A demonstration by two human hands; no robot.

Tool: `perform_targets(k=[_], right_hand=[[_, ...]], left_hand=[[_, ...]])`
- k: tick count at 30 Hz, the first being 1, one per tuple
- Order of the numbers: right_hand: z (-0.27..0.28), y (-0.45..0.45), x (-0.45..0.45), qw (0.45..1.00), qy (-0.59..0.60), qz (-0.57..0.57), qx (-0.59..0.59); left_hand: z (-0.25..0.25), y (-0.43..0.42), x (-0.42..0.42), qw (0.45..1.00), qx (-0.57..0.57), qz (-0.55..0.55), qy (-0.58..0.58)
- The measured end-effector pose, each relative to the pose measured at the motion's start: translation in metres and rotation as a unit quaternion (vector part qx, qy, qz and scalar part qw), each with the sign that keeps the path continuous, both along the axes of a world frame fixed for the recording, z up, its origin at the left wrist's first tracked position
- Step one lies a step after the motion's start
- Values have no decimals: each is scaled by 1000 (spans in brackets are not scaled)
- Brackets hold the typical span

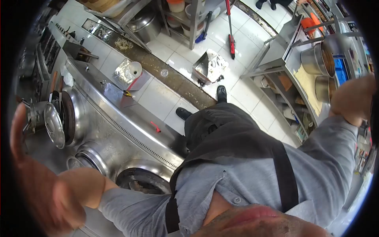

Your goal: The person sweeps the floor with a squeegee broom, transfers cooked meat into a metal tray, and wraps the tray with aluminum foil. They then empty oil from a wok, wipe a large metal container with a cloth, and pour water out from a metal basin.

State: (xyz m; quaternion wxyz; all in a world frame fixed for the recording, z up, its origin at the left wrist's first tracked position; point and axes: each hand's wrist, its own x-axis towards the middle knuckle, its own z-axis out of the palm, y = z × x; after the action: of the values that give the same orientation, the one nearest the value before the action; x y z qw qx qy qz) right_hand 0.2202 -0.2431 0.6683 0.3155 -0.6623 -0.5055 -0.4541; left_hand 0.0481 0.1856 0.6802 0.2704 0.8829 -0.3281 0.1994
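Note:
My left hand (43,189) is raised close to the camera at the left edge, blurred, with a finger stretched up and the thumb apart. Nothing shows in it. Behind it lies a steel cooking range (98,130) with round burner wells. My right hand (353,96) is raised at the right edge, beside the shelf with steel pots; its fingers are cut off by the dark rim of the view. Both grey sleeves reach outward from my chest, over which a dark apron (233,138) hangs.
A steel lid (54,125) leans near the wok burners. On the tiled floor are a foil-covered container (128,74), a foil-lined metal box (209,66) and a red-handled tool (231,41). Steel pots (314,59) stand on the right shelf. Another person's shoes (266,4) show at the top.

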Motion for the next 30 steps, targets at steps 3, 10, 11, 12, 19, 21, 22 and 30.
perform_targets(k=[3,10,11,12,19,21,22,30], right_hand=[[20,-22,6,993,-68,76,-67],[19,-108,56,983,-91,119,-107],[18,-120,66,984,-79,118,-108],[14,-130,72,986,-64,111,-105],[-20,-159,99,993,-38,69,-83],[-38,-171,94,995,-29,56,-75],[-43,-176,90,995,-26,51,-76],[-44,-166,71,997,-29,48,-49]], left_hand=[[16,-64,32,998,18,-63,12],[21,-192,106,995,15,-100,16],[18,-205,118,995,6,-97,21],[17,-217,131,995,5,-98,25],[-24,-266,186,994,-1,-105,14],[-38,-269,187,993,-10,-114,12],[-43,-271,185,993,-17,-116,9],[-44,-258,175,987,-82,-129,-42]])
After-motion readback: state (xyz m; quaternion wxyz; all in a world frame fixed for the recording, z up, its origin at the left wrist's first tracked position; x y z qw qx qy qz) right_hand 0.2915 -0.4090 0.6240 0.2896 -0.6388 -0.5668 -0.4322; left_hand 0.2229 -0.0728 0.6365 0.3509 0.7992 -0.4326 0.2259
